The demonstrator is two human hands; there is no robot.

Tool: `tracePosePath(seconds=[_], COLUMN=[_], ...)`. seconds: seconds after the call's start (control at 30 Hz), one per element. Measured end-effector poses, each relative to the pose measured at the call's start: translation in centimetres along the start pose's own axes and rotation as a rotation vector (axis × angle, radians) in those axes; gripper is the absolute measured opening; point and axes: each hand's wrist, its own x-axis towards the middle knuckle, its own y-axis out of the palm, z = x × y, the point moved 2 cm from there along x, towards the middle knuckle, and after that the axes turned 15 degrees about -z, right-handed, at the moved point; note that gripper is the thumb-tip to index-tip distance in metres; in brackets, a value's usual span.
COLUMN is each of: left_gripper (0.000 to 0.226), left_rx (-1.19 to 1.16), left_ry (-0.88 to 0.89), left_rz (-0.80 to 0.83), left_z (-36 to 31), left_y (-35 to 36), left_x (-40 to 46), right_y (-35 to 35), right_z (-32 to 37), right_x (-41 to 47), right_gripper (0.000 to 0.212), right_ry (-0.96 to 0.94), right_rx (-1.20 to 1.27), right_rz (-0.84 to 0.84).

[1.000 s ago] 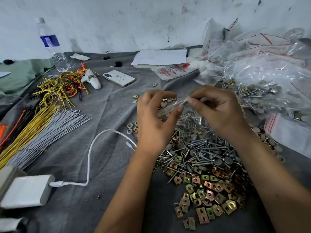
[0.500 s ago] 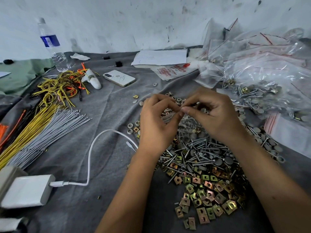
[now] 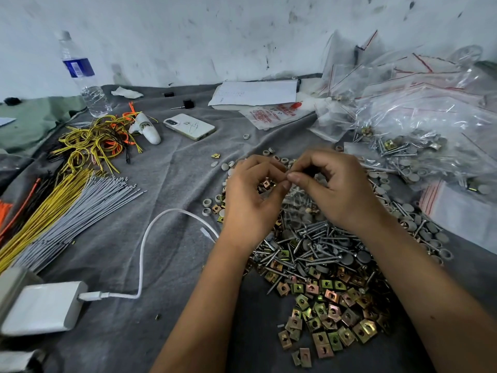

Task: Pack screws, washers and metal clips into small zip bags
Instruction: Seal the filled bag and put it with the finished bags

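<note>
Your left hand (image 3: 250, 203) and right hand (image 3: 336, 189) pinch small zip bag (image 3: 289, 181), fingers curled; metal clip (image 3: 266, 183) inside. Filled bags (image 3: 419, 141) right.

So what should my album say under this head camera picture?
Both hands pinch a small bag above a pile of screws and clips.

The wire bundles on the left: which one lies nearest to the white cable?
The grey wire bundle. Its tips point toward the white cable, while the straight yellow bundle lies farther left and the tangled yellow loops sit farther back.
</note>
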Motion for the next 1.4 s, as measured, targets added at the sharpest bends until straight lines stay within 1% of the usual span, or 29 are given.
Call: tracePosePath(seconds=[0.13,0.33,0.53,0.63,0.73,0.87,1.0,1.1,1.17,1.27,1.4], left_gripper=[0.005,0.006,0.009,0.006,0.006,0.005,0.005,0.01,0.01,0.005,0.006], left_rx=[0.01,0.056,0.07,0.082,0.09,0.079,0.115,0.086,0.092,0.094,0.072], left_ry=[-0.091,-0.015,-0.106,-0.061,-0.039,-0.113,-0.122,-0.111,-0.092,-0.12,-0.241], left_rz=[0.002,-0.015,-0.004,0.015,0.0,0.046,0.036,0.031,0.019,0.017,-0.015], left_z=[0.4,0.0,0.4,0.5,0.5,0.7,0.7,0.7,0.7,0.7,1.3], left_y=[-0.1,-0.4,-0.4,-0.4,-0.5,-0.2,-0.3,-0.3,-0.3,-0.3,-0.4], left_x=[0.2,0.3,0.4,0.5,0.5,0.3,0.4,0.4,0.3,0.2,0.6], right_y=[-0.3,-0.2,-0.6,-0.5,-0.4,-0.6,-0.8,-0.6,-0.6,-0.6,-0.8], right_z=[-0.2,-0.3,-0.4,-0.5,-0.6,-0.6,-0.7,-0.8,-0.8,-0.6,-0.6], right_x=[0.1,0.1,0.2,0.2,0.1,0.3,0.3,0.1,0.1,0.1,0.3], right_gripper=[0.003,0.003,0.01,0.01,0.011,0.015,0.019,0.016,0.01,0.011,0.019], right_ry=[0.043,0.044,0.045,0.028,0.068,0.045,0.097,0.106,0.12,0.073,0.079], right_rx=[0.012,0.016,0.042,0.032,0.031,-0.008,-0.002,-0.004,0.016,0.008,0.042], right_rz=[-0.039,0.003,-0.013,-0.02,-0.012,-0.031,-0.09,-0.074,-0.038,-0.004,-0.082])
